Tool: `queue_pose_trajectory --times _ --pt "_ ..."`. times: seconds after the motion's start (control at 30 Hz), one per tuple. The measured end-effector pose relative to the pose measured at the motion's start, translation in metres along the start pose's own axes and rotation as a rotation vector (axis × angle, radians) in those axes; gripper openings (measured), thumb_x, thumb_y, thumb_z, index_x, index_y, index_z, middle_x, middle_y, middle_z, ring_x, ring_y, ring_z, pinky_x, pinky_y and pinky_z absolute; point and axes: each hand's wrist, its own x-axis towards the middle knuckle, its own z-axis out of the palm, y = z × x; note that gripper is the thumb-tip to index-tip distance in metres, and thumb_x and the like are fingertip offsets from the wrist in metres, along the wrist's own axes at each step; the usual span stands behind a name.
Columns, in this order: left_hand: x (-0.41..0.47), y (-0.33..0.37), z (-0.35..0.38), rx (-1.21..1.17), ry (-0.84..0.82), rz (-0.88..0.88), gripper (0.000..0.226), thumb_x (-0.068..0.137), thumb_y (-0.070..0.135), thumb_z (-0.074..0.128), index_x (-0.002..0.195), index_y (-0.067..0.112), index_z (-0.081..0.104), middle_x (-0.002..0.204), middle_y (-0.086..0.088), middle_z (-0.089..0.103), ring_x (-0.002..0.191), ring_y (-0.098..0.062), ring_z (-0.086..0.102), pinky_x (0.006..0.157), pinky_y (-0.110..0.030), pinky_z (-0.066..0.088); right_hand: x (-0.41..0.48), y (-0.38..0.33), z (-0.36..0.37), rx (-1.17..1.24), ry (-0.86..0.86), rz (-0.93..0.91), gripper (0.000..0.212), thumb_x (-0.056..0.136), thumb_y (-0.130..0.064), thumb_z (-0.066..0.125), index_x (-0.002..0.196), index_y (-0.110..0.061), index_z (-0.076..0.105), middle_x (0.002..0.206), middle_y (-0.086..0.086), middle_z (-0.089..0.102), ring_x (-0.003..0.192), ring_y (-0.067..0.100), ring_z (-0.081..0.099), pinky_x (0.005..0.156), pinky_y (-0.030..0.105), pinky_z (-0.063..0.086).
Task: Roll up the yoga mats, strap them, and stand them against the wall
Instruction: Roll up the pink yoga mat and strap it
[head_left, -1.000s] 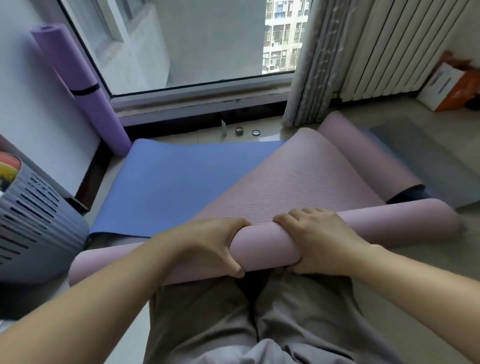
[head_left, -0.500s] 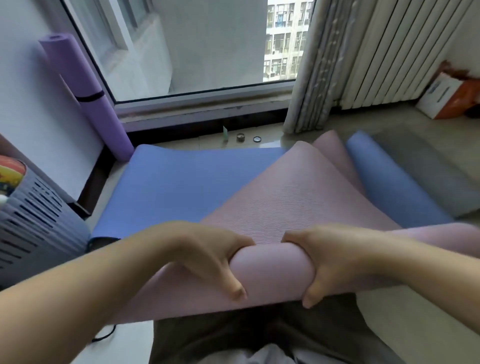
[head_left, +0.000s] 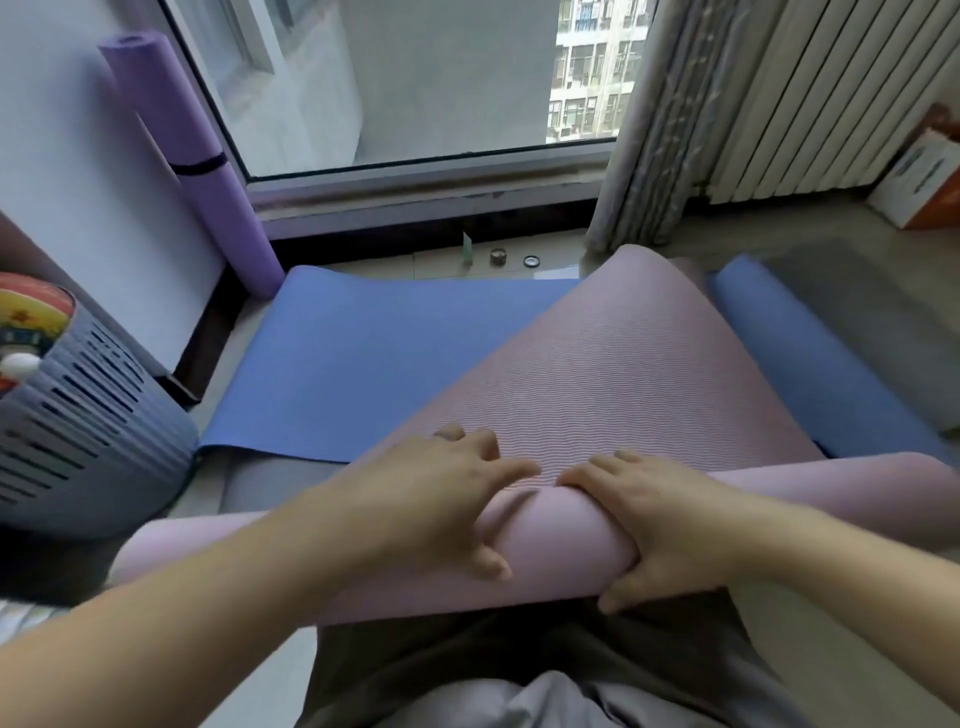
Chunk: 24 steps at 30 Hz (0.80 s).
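Observation:
A pink yoga mat (head_left: 613, 374) lies partly rolled across my lap, its loose end arching up toward the window. My right hand (head_left: 660, 535) grips the thick roll, thumb underneath. My left hand (head_left: 441, 499) rests on the roll with its fingers spread over the flat ribbed part. Beneath it a blue mat (head_left: 374, 358) lies flat on the floor, its far end curled at the right. A purple mat (head_left: 197, 161), rolled and bound with a black strap, leans against the wall by the window.
A grey slatted basket (head_left: 78, 426) stands at the left. A grey mat (head_left: 872, 332) lies flat at the right by the radiator. Small round items (head_left: 498, 256) sit on the floor under the window. A box (head_left: 924, 182) is at the far right.
My left hand has loosened its grip and moved its fingers forward onto the flat part of the pink mat. The roll has grown thicker and the view has tilted.

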Motion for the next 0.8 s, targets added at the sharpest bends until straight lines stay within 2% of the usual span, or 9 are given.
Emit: queue_pose_trajectory --times 0.1,0.2,0.27,0.33,0.4,0.43,0.53,0.7,0.8 --pt "-0.011 0.017 0.015 0.067 0.213 -0.023 0.057 0.095 0.043 0.044 0.145 0.034 0.018 0.136 -0.002 0.036 0.116 -0.026 0.043 0.095 -0.042 0.042 0.017 0.012 -0.020 0.236 -0.191 0.055 0.082 0.063 -0.055 0.080 0.132 -0.041 0.037 0.123 -0.022 0.049 0.111 0.003 0.048 0.098 0.028 0.041" --pt "-0.016 0.031 0.036 0.091 0.209 -0.057 0.076 0.092 0.050 0.045 0.150 0.022 0.003 0.149 -0.008 0.019 0.128 -0.030 0.032 0.104 -0.045 0.033 0.023 0.011 -0.026 0.197 -0.242 0.072 0.088 0.061 -0.058 0.079 0.135 -0.043 0.033 0.127 -0.021 0.047 0.118 0.007 0.046 0.103 0.033 0.039" --pt "-0.012 0.028 0.043 0.122 0.175 -0.088 0.095 0.084 0.056 0.057 0.149 0.019 -0.001 0.148 -0.008 0.015 0.128 -0.030 0.030 0.104 -0.045 0.033 0.015 0.003 -0.015 -0.004 -0.099 0.059 0.098 0.062 -0.065 0.072 0.143 -0.037 0.024 0.134 -0.015 0.040 0.123 0.011 0.040 0.106 0.034 0.034" --pt "-0.004 0.021 0.045 0.084 0.189 -0.095 0.097 0.079 0.051 0.065 0.148 0.022 0.005 0.142 -0.008 0.024 0.123 -0.028 0.037 0.100 -0.044 0.038 0.007 -0.010 0.005 -0.200 0.120 0.024 0.106 0.059 -0.067 0.067 0.146 -0.029 0.020 0.136 -0.006 0.042 0.121 0.020 0.044 0.103 0.040 0.037" --pt "0.003 0.010 0.040 -0.031 0.156 -0.076 0.093 0.074 0.048 0.069 0.145 0.028 0.014 0.132 -0.003 0.033 0.117 -0.024 0.042 0.096 -0.040 0.042 0.008 -0.015 0.022 -0.277 0.309 0.005 0.098 0.053 -0.061 0.068 0.137 -0.026 0.032 0.120 -0.001 0.055 0.104 0.025 0.057 0.086 0.042 0.047" --pt "0.007 0.002 0.036 -0.096 0.121 -0.060 0.090 0.072 0.047 0.070 0.144 0.031 0.018 0.127 0.000 0.037 0.114 -0.022 0.044 0.094 -0.038 0.043 0.012 -0.015 0.021 -0.275 0.324 0.024 0.091 0.054 -0.059 0.067 0.133 -0.028 0.034 0.114 -0.002 0.057 0.100 0.024 0.059 0.082 0.041 0.048" --pt "0.012 -0.018 0.020 -0.249 0.051 -0.046 0.082 0.070 0.053 0.070 0.139 0.040 0.027 0.120 0.012 0.044 0.113 -0.014 0.044 0.096 -0.036 0.041 0.026 -0.011 -0.006 -0.155 0.136 0.077 0.081 0.060 -0.059 0.069 0.131 -0.035 0.035 0.119 -0.010 0.056 0.105 0.017 0.056 0.083 0.034 0.046" --pt "0.020 0.003 0.030 0.101 0.215 -0.183 0.091 0.075 0.047 0.066 0.147 0.030 0.012 0.137 -0.001 0.038 0.121 -0.026 0.042 0.099 -0.041 0.038 0.052 0.007 -0.034 0.114 -0.133 0.107 0.084 0.056 -0.047 0.085 0.127 -0.036 0.042 0.117 -0.012 0.059 0.103 0.014 0.056 0.090 0.034 0.045" --pt "0.016 0.007 0.030 0.051 0.267 -0.195 0.089 0.075 0.044 0.067 0.146 0.034 0.014 0.133 0.001 0.042 0.117 -0.024 0.046 0.097 -0.037 0.039 0.051 0.006 -0.037 0.104 -0.137 0.103 0.082 0.057 -0.047 0.084 0.127 -0.035 0.043 0.115 -0.012 0.059 0.102 0.014 0.055 0.091 0.035 0.046"
